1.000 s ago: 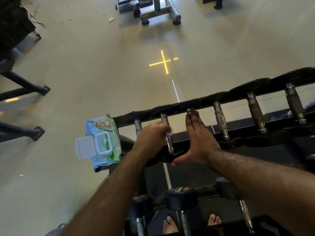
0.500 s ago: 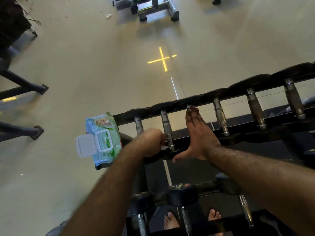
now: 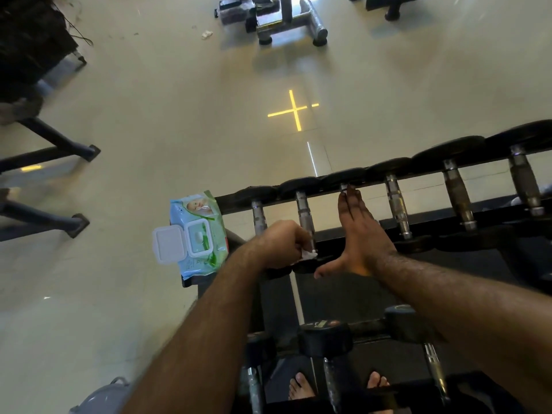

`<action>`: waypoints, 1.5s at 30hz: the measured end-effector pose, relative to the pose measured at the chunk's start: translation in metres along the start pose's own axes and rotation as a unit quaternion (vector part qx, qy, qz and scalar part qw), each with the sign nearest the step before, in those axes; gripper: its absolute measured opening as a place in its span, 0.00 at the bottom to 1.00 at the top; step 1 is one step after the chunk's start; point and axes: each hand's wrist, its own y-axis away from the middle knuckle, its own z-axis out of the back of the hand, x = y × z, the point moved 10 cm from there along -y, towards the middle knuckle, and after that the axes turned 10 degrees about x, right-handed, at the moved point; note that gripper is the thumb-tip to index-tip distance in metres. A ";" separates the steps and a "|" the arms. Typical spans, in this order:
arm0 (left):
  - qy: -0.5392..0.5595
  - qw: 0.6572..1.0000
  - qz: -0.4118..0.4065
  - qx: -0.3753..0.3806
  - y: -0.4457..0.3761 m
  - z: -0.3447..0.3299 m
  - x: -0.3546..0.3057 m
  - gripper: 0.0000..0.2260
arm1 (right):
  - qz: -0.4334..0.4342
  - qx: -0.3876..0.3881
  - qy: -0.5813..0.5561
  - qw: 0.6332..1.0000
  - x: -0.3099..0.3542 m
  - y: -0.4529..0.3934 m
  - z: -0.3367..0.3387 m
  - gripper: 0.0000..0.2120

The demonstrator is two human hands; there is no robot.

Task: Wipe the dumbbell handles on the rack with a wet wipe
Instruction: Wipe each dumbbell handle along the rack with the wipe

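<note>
**Chrome handle mid-wipe, second slot from left, top tier**

Near: bare feet [image 3: 301, 389] under the lower tier, right below loose dumbbells [image 3: 325, 339]. Lower-tier handles look untouched, can't confirm.

Risks, my read:
- Top-tier dumbbells just sit in the rack [image 3: 352, 236] cradle. Hard push along the handle could roll or shift one; a drop lands near those feet.
- Wet wipe [image 3: 308, 254] is bunched at the near end of the handle. Small contact patch, so the far end and underside likely get missed unless it's re-wrapped.
- Wet knurling plus damp fingers means a slip off the handle is plausible.
- Wipe pack [image 3: 198, 234] is perched on the rack's left end, lid flipped open. A bump from the left forearm knocks it off; open lid dries the stock out.

Hands:
- Left hand [image 3: 282, 243]: fingers curled tight, pinching the white wipe against the near end of the wiped handle [image 3: 305, 215], just above the near weight head. Closed around wipe; how far round the handle it wraps, can't tell.
- Right hand [image 3: 357, 231]: flat, fingers straight and pressed together, thumb splayed out left. Lies along the next handle to the right, covering it, fingertips at the far head. Holds nothing, looks like bracing.

Far: three more handles [image 3: 397, 206] to the right on the top tier, not yet reached. Beyond, tiled floor [image 3: 179, 130] with a yellow cross marking [image 3: 294, 110] and a machine base [image 3: 286, 22].
</note>
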 end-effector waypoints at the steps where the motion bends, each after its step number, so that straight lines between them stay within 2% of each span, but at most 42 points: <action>1: 0.032 0.999 0.004 -0.031 0.009 0.010 0.006 0.08 | 0.000 0.001 0.002 1.000 0.000 0.000 0.000 0.86; 3: 0.117 0.987 0.010 -0.113 0.029 0.028 0.021 0.07 | -0.007 0.007 0.015 1.000 -0.001 0.000 -0.002 0.86; 5: 0.228 0.958 0.012 -0.173 0.049 0.035 0.038 0.07 | -0.022 0.016 0.045 0.999 -0.002 0.001 -0.004 0.84; 7: 0.334 0.920 0.018 -0.203 0.064 0.031 0.060 0.08 | -0.032 0.040 0.072 0.996 -0.001 0.006 -0.010 0.81; 9: 0.393 0.894 0.019 -0.212 0.074 0.030 0.075 0.08 | -0.018 0.040 0.093 0.995 0.009 0.011 -0.012 0.74; 12: 0.480 0.850 0.022 -0.216 0.086 0.028 0.087 0.12 | 0.101 -0.018 0.167 0.981 0.057 0.025 -0.007 0.58; 15: 0.576 0.784 0.040 -0.229 0.089 0.023 0.098 0.11 | 0.216 0.023 0.282 0.934 0.113 0.030 -0.029 0.34; 16: 0.599 0.765 0.043 -0.233 0.089 0.022 0.099 0.09 | 0.213 0.042 0.301 0.929 0.125 0.028 -0.036 0.28; 18: 0.644 0.727 0.041 -0.237 0.090 0.019 0.098 0.10 | 0.155 0.057 0.318 0.934 0.132 0.019 -0.045 0.23; 21: 0.714 0.658 0.030 -0.239 0.092 0.013 0.095 0.14 | 0.089 0.032 0.311 0.946 0.128 0.008 -0.053 0.19; 23: 0.733 0.639 0.026 -0.233 0.092 0.010 0.096 0.16 | 0.088 0.009 0.286 0.954 0.123 0.005 -0.055 0.16; 26: 0.701 0.671 0.025 -0.241 0.086 0.012 0.100 0.16 | 0.122 -0.047 0.235 0.963 0.112 0.013 -0.051 0.16; 29: 0.693 0.676 0.018 -0.251 0.083 0.015 0.100 0.18 | 0.136 -0.140 0.125 0.973 0.083 0.034 -0.040 0.21; 32: 0.696 0.673 0.027 -0.251 0.081 0.013 0.102 0.19 | 0.138 -0.143 0.061 0.978 0.063 0.043 -0.039 0.24; 36: 0.680 0.695 0.012 -0.235 0.080 0.015 0.086 0.09 | 0.190 -0.136 0.115 0.965 0.068 0.041 -0.020 0.24; 37: 0.673 0.704 0.002 -0.225 0.079 0.015 0.078 0.06 | 0.183 -0.141 0.126 0.965 0.066 0.040 -0.010 0.30; 39: 0.636 0.741 0.000 -0.216 0.076 0.018 0.066 0.07 | 0.096 -0.147 0.112 0.978 0.042 0.029 0.011 0.50; 41: 0.540 0.803 0.030 -0.249 0.069 0.026 0.064 0.08 | -0.027 -0.098 0.070 0.992 0.005 0.016 0.020 0.72; 42: 0.469 0.838 0.047 -0.275 0.065 0.034 0.064 0.09 | -0.071 -0.063 0.050 0.994 -0.010 0.012 0.018 0.79; 44: 0.305 0.893 0.055 -0.328 0.057 0.051 0.054 0.07 | -0.099 -0.004 -0.007 0.995 -0.023 0.003 0.008 0.84; 45: 0.224 0.908 0.048 -0.350 0.053 0.058 0.045 0.05 | -0.094 0.011 -0.037 0.995 -0.025 0.000 0.001 0.84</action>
